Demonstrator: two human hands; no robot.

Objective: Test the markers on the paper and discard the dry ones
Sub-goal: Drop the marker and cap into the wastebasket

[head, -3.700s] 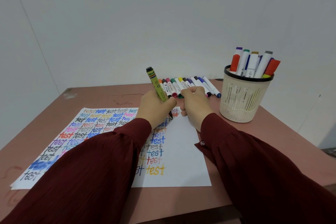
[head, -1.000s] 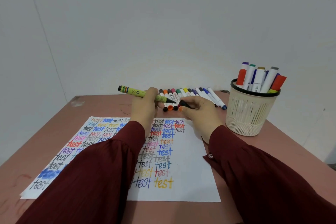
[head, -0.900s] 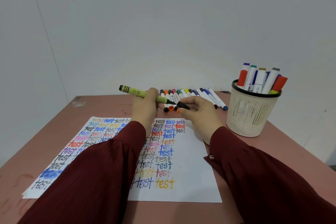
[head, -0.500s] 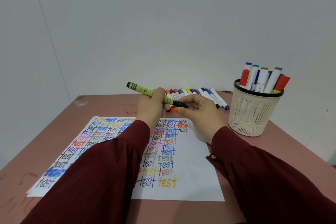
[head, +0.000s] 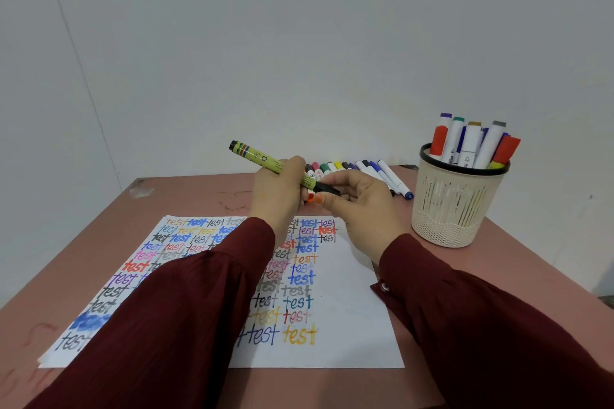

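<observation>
One green marker is held up over the far edge of the paper, banded tail tilted up-left. Left hand grips the barrel; right hand pinches the black cap at its tip end. Risk: cap goes on crooked or not fully, so tip dries or ink smears fingers. Barrel yellow-green w/ printed logos, colour stripes near tail. Marker row lies far on desk; cup of markers right.

Matt white paper; smooth, worn reddish table; perforated plastic cup; glossy green marker; dark red cloth sleeves.
</observation>
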